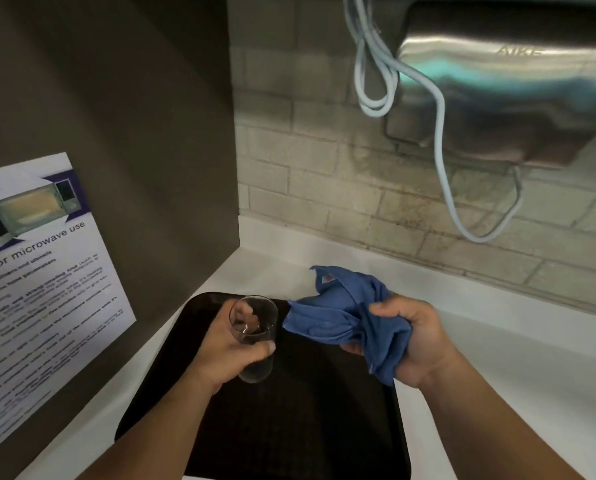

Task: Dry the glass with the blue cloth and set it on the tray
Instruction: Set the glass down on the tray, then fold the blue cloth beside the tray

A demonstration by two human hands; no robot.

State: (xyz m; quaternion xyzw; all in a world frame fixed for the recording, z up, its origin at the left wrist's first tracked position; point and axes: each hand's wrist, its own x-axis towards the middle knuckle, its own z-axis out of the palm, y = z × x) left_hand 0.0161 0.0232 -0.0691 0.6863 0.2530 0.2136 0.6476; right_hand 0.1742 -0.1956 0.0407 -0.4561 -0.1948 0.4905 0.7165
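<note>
head cam: our left hand (pixel 220 351) is wrapped round the clear glass (pixel 255 336), fingers clamped on it, holding it tilted just above the dark tray (pixel 310 427). our right hand (pixel 411 344) grips the bunched blue cloth (pixel 345 317), fingers closed on it, cloth beside the glass w/ a small gap, not touching. tray sits on the white counter (pixel 518 386), below a steel dryer (pixel 511 84) on the tiled wall.

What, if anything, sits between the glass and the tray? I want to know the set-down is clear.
Nothing visible does. The left hand holds the glass above the dark tray, whose surface shows bare. The blue cloth, bunched in the right hand, hangs over the tray's right part, beside the glass.
</note>
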